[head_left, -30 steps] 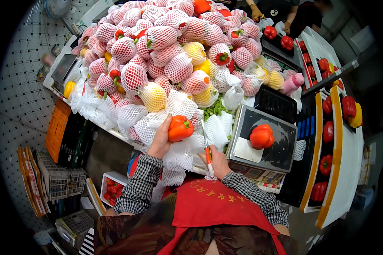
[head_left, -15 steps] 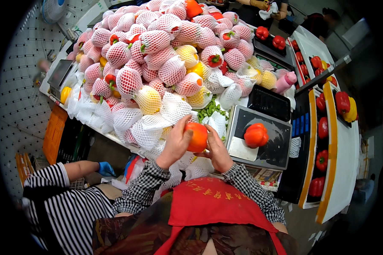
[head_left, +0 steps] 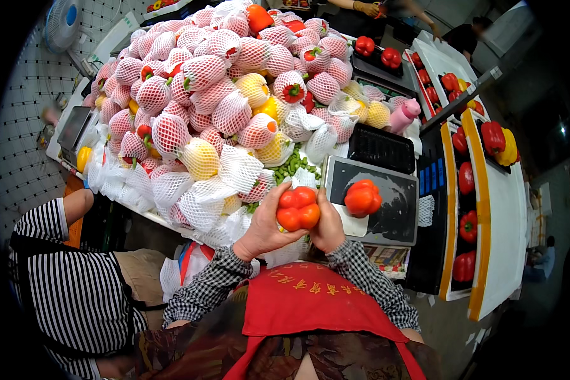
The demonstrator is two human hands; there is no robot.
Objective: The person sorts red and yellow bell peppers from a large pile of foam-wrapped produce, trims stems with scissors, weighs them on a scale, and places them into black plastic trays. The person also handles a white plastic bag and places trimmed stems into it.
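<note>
Between my two hands, in front of the heap, is an orange-red bell pepper (head_left: 297, 209) with its lobed end facing up. My left hand (head_left: 264, 223) wraps its left and lower side. Closed along the right side of the same pepper is my right hand (head_left: 327, 223). A second red bell pepper (head_left: 363, 197) rests on the dark plate of a weighing scale (head_left: 396, 212), just right of my right hand. Beyond my hands rises a large pile of peppers in foam net sleeves (head_left: 231, 117), mostly red with some yellow.
Loose green peppers (head_left: 289, 166) lie at the pile's front edge. A black tray (head_left: 381, 149) and pink bottle (head_left: 404, 116) stand behind the scale. White foam boxes (head_left: 501, 240) with peppers line the right. A co-worker in a striped shirt (head_left: 82, 294) is close on my left.
The pepper has been turned in my hands so its lobed end shows, and my right hand has closed against its side. The view has shifted, and the co-worker's blue-gloved hand is out of sight.
</note>
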